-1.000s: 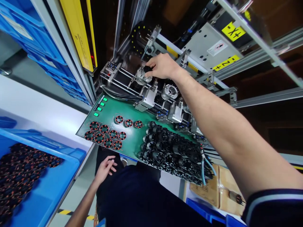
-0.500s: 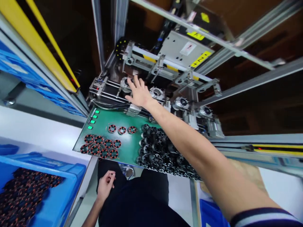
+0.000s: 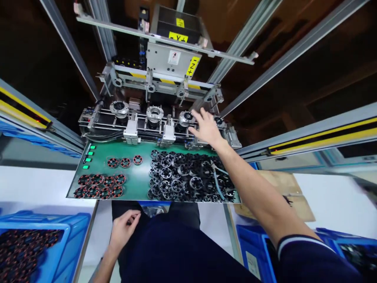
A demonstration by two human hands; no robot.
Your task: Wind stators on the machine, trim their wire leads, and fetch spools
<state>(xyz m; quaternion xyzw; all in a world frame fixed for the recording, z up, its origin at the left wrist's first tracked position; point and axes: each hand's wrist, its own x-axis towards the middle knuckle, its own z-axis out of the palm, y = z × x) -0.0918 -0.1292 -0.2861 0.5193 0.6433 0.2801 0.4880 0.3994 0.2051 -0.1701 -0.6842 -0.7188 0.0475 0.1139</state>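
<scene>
My right hand [image 3: 206,127] reaches over the machine with fingers spread. Its fingertips are beside the third round metal holder [image 3: 186,118], in which a black slotted ring sits; whether they touch it I cannot tell. Further left are an open-centred metal holder [image 3: 154,114] and another holder [image 3: 119,108] with a dark ring in it. The rightmost holder [image 3: 218,120] is partly behind my hand. My left hand [image 3: 126,228] rests on my thigh, fingers loosely curled together and nothing visible in them.
On the green board [image 3: 138,177] lie several orange-and-black wound rings [image 3: 108,181] and a pile of black slotted rings [image 3: 176,173]. Blue-handled cutters [image 3: 217,181] lie on the pile. A blue bin [image 3: 70,236] stands at left, green-lit buttons [image 3: 89,159] at the board's left edge.
My right hand has moved right along the row of holders, from the leftmost to the third. The view has shifted right. My left hand stays on my thigh.
</scene>
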